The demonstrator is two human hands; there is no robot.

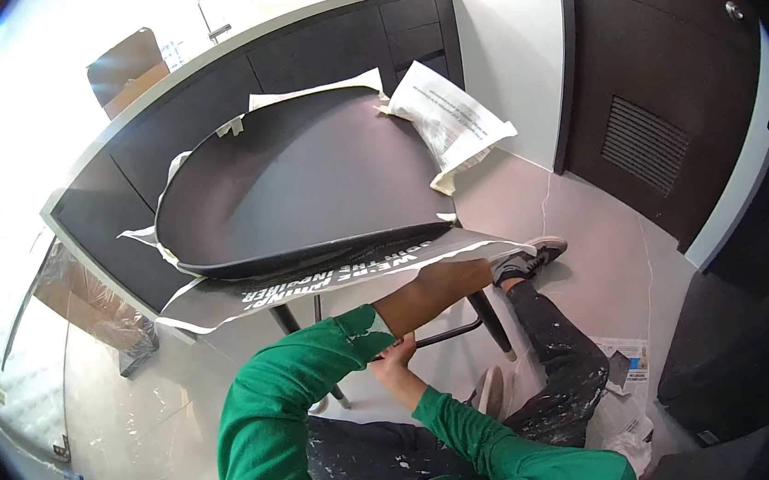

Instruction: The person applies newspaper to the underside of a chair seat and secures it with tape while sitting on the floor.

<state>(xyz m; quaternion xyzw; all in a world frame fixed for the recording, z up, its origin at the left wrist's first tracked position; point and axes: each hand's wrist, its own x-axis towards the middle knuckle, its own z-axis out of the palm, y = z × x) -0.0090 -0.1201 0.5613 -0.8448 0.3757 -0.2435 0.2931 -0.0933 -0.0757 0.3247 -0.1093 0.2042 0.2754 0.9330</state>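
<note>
A dark chair (296, 184) with a wide curved shell stands in front of me. Pale masking tape (230, 125) sticks along its rim, and printed paper (215, 304) hangs from the near edge. My left hand (476, 275) reaches across to the right just below this paper, its fingers hidden. Beneath my left forearm, my right hand (396, 357) is closed near the chair's underside; whatever its fingers hold is covered by the green sleeve. A black chair leg (490, 327) and a rung (449, 334) show below the seat.
White printed paper (446, 109) juts from the chair's far right side. Behind stands a dark cabinet (196, 105) with a pale counter bearing a cardboard box (128, 75). Plastic-wrapped cardboard (94, 300) lies left. A brown door (654, 57) and crumpled paper (619, 416) are on the right.
</note>
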